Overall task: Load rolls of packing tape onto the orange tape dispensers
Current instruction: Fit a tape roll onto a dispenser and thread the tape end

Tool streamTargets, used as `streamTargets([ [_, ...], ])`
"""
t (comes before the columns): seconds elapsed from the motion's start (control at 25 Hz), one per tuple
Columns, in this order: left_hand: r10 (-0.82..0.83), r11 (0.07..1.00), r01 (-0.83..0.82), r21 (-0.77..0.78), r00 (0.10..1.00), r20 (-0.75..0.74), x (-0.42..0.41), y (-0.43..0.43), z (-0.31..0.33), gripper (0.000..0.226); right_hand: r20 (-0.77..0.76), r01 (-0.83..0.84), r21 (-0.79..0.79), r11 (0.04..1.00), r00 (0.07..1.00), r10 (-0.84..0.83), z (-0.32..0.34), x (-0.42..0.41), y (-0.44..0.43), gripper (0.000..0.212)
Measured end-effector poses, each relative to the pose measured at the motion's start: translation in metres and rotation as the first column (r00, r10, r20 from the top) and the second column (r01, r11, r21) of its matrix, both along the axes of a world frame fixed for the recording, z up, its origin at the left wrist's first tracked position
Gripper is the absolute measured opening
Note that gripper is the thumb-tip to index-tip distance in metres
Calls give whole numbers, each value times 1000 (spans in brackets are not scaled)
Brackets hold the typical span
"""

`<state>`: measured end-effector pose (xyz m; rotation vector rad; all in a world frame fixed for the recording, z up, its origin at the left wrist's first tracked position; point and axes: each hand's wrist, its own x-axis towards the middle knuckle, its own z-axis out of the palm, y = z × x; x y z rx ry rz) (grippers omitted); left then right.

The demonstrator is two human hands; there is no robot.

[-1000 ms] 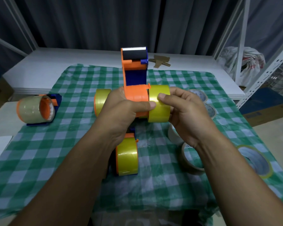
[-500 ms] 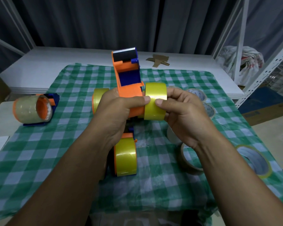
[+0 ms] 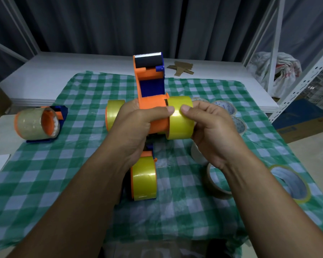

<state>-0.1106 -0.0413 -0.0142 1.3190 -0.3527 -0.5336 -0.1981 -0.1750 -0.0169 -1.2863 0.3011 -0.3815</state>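
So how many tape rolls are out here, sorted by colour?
Bright yellow rolls: 3
Pale roll on the left dispenser: 1
Loose rolls at the right: at least 5; the right hand may hide more
Total: at least 9

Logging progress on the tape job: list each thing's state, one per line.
Held dispenser: gripped by left hand, hub partly loaded.
Yellow roll: pinched by right hand, partway onto hub.
Near dispenser: loaded, lying on cloth.
Left dispenser: loaded with clear roll.
Loose rolls: unloaded, on cloth.
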Motion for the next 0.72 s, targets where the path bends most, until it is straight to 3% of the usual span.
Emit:
streamTargets([
  [0.16, 31, 1000, -31, 5, 999, 11, 0, -1, 0, 20, 5, -33, 9, 999, 999, 33, -1, 1, -1, 12],
  [0.4, 15, 998, -18, 54, 998, 59, -2, -2, -3, 37, 5, 21, 28, 999, 1000, -22, -2, 2, -1, 6],
  [0.56, 6, 999, -9, 52, 998, 66, -1, -2, -4, 40, 6, 16, 16, 1000, 1000, -16, -1, 3, 2, 43],
  [0.72, 5, 998, -10, 66, 997, 82, -2, -1, -2, 37, -9, 56, -16, 998, 998, -56, -1, 2, 3, 31],
])
